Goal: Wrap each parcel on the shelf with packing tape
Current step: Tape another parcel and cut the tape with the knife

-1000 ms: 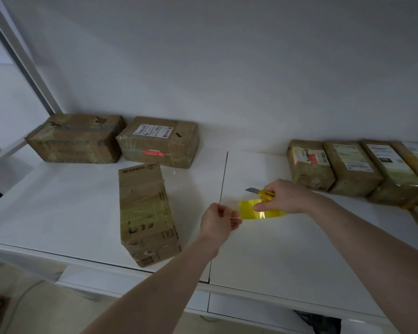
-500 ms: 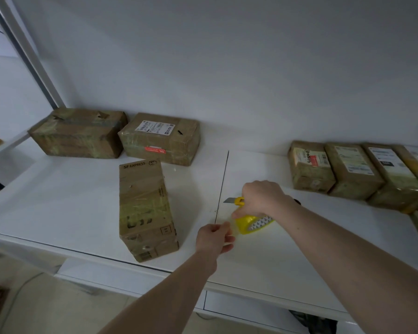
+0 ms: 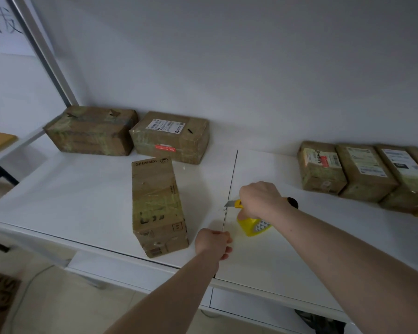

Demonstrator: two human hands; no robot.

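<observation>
Shelf [image 3: 82,208]: white, w/ a seam [image 3: 231,184] running front to back; all positions below ref. the seam.

Parcels:
- SF parcel [image 3: 157,206]: brown box marked "SF EXPRESS", lying lengthwise just left of seam, near front edge, apart from both hands. Clear tape wrinkles visible across its top.
- Two larger boxes at the back wall, left of seam: left box [image 3: 92,130] w/ torn top, labelled box [image 3: 170,137] w/ white label and red sticker, touching or nearly so.
- Row of small parcels [image 3: 362,172] at the back, right of seam, packed side by side; row runs out of frame.

Hands:
- Right hand [image 3: 261,198]: just right of seam, fingers curled round a yellow knife [image 3: 238,203], blade tip pointing left, reaching the seam. Same hand sits on top of a yellow tape roll [image 3: 253,225] at the shelf surface; whether it also grips the roll: cannot tell.
- Left hand [image 3: 212,242]: at the seam, nearer front edge than right hand, fingers curled w/ thumb against them as in a pinch. Tape strip btwn. hand and roll too faint to confirm.
</observation>
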